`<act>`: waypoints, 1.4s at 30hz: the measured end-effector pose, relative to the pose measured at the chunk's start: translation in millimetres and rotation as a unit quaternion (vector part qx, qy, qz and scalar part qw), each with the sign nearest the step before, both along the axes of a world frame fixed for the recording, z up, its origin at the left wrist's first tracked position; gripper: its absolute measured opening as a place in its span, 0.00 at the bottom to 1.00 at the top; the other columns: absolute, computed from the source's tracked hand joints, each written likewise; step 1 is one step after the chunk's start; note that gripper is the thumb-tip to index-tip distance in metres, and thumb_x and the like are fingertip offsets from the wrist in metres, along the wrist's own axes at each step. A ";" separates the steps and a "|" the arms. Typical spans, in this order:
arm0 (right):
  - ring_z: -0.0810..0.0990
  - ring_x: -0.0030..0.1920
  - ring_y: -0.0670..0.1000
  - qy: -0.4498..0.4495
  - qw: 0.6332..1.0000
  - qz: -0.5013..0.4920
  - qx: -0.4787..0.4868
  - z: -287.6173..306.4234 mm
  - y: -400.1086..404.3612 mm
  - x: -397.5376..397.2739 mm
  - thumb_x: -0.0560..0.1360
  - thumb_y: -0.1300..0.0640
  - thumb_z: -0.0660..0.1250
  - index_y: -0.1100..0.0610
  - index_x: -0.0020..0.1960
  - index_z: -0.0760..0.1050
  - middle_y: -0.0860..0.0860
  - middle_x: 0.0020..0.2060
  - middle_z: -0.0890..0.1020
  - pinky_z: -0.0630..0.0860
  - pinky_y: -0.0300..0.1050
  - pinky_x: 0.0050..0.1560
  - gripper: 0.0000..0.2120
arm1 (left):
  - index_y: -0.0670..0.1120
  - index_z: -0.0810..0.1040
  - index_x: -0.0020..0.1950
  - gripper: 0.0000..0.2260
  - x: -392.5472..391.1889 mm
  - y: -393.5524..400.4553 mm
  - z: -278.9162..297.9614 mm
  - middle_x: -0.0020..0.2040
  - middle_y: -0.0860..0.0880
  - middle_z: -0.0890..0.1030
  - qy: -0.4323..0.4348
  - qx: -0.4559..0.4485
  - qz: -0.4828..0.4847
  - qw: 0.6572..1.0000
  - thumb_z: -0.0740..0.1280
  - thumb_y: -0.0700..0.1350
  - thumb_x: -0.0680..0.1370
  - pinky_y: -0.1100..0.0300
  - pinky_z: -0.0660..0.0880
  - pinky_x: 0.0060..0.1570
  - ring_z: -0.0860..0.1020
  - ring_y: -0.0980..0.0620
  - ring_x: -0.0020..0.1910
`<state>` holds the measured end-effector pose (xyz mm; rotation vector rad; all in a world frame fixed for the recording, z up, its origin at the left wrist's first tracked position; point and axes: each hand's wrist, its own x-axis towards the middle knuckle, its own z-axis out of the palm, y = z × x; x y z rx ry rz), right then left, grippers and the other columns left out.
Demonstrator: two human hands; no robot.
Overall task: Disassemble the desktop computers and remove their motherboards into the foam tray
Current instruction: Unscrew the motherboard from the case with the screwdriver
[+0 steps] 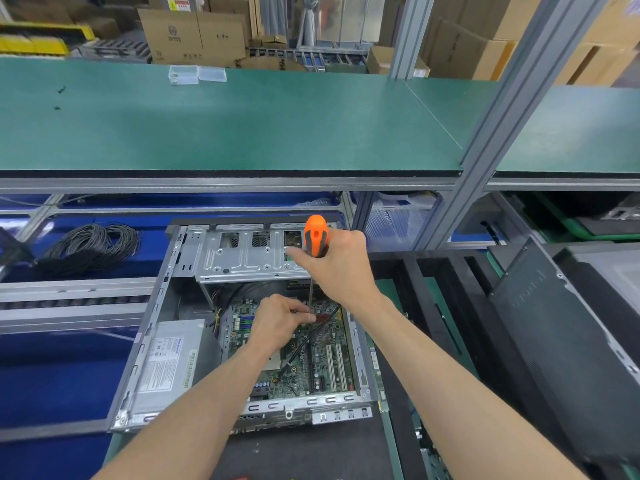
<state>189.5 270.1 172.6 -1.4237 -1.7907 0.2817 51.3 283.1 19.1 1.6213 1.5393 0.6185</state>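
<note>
From the head view, the motherboard (311, 355) lies flat in the floor of the open computer case (145, 348), directly under both hands, its long side running away from the person toward the drive cage (242, 254).

The right hand (341, 268) is wrapped round the orange-handled screwdriver (315, 237) and holds it nearly upright, the shaft dropping straight down to the far part of the board. The left hand (280, 323) is the nearer one to the board: it rests low on it, fingertips pinched at the spot where the shaft comes down, just beside the tip. Whether they hold a screw I cannot tell; whatever is between them is too small to make out. I would judge a board screw is being worked, so the tip's seat in the screw head is what matters.

Left of the left hand, inside the same case, sits the grey power supply (173, 362). A black cable (311, 341) crosses the board below the fingers. Right of the right arm lies a dark slotted tray (450, 306), probably the foam tray, with no board visible in it.
</note>
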 end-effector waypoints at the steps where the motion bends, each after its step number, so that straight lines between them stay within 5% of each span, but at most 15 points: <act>1: 0.61 0.26 0.52 0.014 0.999 0.024 -0.017 0.5 1.1 1.5 0.73 0.47 0.75 0.59 0.29 0.63 0.54 0.22 0.66 0.66 0.40 0.35 0.27 | 0.51 0.88 0.43 0.08 -0.1 0.3 -0.7 0.48 0.53 0.86 0.004 0.001 0.000 1.000 0.80 0.52 0.68 0.58 0.77 0.52 0.82 0.57 0.48; 6: 0.67 0.28 0.50 -0.036 0.999 -0.032 -0.006 6.1 -2.7 -0.4 0.72 0.41 0.74 0.52 0.32 0.63 0.48 0.24 0.68 0.67 0.41 0.35 0.25 | 0.51 0.88 0.43 0.08 1.8 2.4 -2.7 0.45 0.52 0.87 0.025 0.011 0.002 1.000 0.79 0.53 0.69 0.58 0.78 0.49 0.83 0.55 0.45; 11: 0.78 0.34 0.60 -0.152 0.982 -0.054 0.094 20.0 -14.5 -9.9 0.81 0.42 0.62 0.55 0.63 0.68 0.50 0.46 0.79 0.76 0.51 0.33 0.19 | 0.50 0.88 0.45 0.09 3.4 3.2 -2.3 0.43 0.51 0.87 0.054 0.037 -0.009 0.998 0.79 0.53 0.68 0.65 0.72 0.39 0.82 0.55 0.41; 13: 0.77 0.34 0.63 -0.214 0.972 -0.044 0.090 26.9 -11.9 -12.5 0.83 0.46 0.59 0.55 0.61 0.64 0.51 0.44 0.78 0.77 0.54 0.33 0.14 | 0.50 0.88 0.45 0.10 3.0 2.6 -2.2 0.41 0.51 0.87 0.057 0.043 -0.014 0.997 0.79 0.53 0.68 0.65 0.72 0.39 0.81 0.56 0.39; 16: 0.75 0.35 0.64 -0.179 0.983 -0.001 0.046 34.8 -4.9 -11.0 0.80 0.54 0.63 0.56 0.56 0.61 0.52 0.39 0.74 0.76 0.56 0.38 0.11 | 0.49 0.88 0.48 0.11 3.4 2.1 -1.4 0.47 0.50 0.87 0.069 0.054 -0.013 0.996 0.78 0.53 0.70 0.64 0.72 0.44 0.82 0.55 0.43; 20: 0.73 0.31 0.54 -0.142 0.987 0.073 -0.004 46.6 2.5 -2.7 0.75 0.58 0.69 0.53 0.50 0.63 0.47 0.30 0.71 0.71 0.48 0.33 0.14 | 0.49 0.88 0.49 0.11 4.6 -0.1 -0.9 0.50 0.51 0.87 0.076 0.062 -0.019 0.995 0.77 0.54 0.72 0.65 0.74 0.47 0.83 0.53 0.48; 25: 0.73 0.32 0.47 -0.137 0.973 0.164 -0.084 64.8 4.2 9.5 0.71 0.63 0.68 0.49 0.45 0.69 0.44 0.31 0.75 0.75 0.49 0.35 0.12 | 0.52 0.88 0.47 0.04 3.9 -3.1 3.2 0.31 0.58 0.83 0.033 0.046 -0.043 0.997 0.74 0.49 0.75 0.64 0.71 0.28 0.73 0.60 0.23; 28: 0.71 0.35 0.58 -0.272 0.960 0.048 -0.039 68.9 3.4 5.5 0.78 0.43 0.64 0.52 0.47 0.66 0.47 0.32 0.70 0.70 0.51 0.35 0.13 | 0.51 0.88 0.46 0.03 5.7 -1.9 5.7 0.42 0.53 0.87 0.037 0.045 -0.033 0.998 0.75 0.48 0.75 0.60 0.79 0.40 0.81 0.57 0.32; 30: 0.66 0.36 0.58 -0.340 0.940 -0.020 -0.022 70.8 3.7 -0.4 0.80 0.38 0.60 0.55 0.52 0.68 0.50 0.33 0.64 0.63 0.50 0.36 0.19 | 0.51 0.88 0.46 0.03 7.2 -1.6 5.6 0.44 0.53 0.87 0.039 0.047 -0.027 0.998 0.75 0.48 0.74 0.69 0.74 0.33 0.79 0.63 0.30; 33: 0.69 0.40 0.60 -0.316 0.946 0.032 -0.059 71.8 3.1 -2.2 0.81 0.48 0.63 0.56 0.57 0.68 0.52 0.36 0.68 0.62 0.49 0.37 0.12 | 0.51 0.88 0.46 0.04 7.4 -2.0 4.7 0.45 0.54 0.87 0.050 0.047 -0.028 0.997 0.76 0.49 0.74 0.69 0.75 0.35 0.78 0.68 0.30; 35: 0.72 0.43 0.59 -0.306 0.945 0.088 -0.070 74.7 3.6 -1.3 0.78 0.55 0.64 0.55 0.52 0.69 0.51 0.39 0.75 0.61 0.49 0.40 0.06 | 0.51 0.88 0.46 0.04 6.4 -2.8 5.6 0.44 0.53 0.87 0.060 0.047 -0.027 0.997 0.76 0.50 0.74 0.68 0.74 0.34 0.80 0.61 0.32; 38: 0.72 0.42 0.52 -0.283 0.940 0.152 -0.117 87.9 0.3 -0.7 0.70 0.64 0.66 0.52 0.44 0.73 0.44 0.38 0.74 0.64 0.45 0.41 0.08 | 0.52 0.88 0.46 0.05 5.3 -3.0 5.8 0.42 0.53 0.87 0.077 0.049 -0.032 0.995 0.75 0.51 0.74 0.68 0.72 0.33 0.81 0.56 0.32; 42: 0.75 0.42 0.56 -0.251 0.949 0.143 -0.129 88.1 -3.7 -3.4 0.72 0.56 0.67 0.53 0.44 0.75 0.49 0.40 0.77 0.74 0.48 0.42 0.02 | 0.51 0.88 0.48 0.06 5.3 -2.0 5.2 0.46 0.52 0.87 0.090 0.063 -0.033 0.993 0.75 0.50 0.74 0.68 0.73 0.40 0.82 0.55 0.41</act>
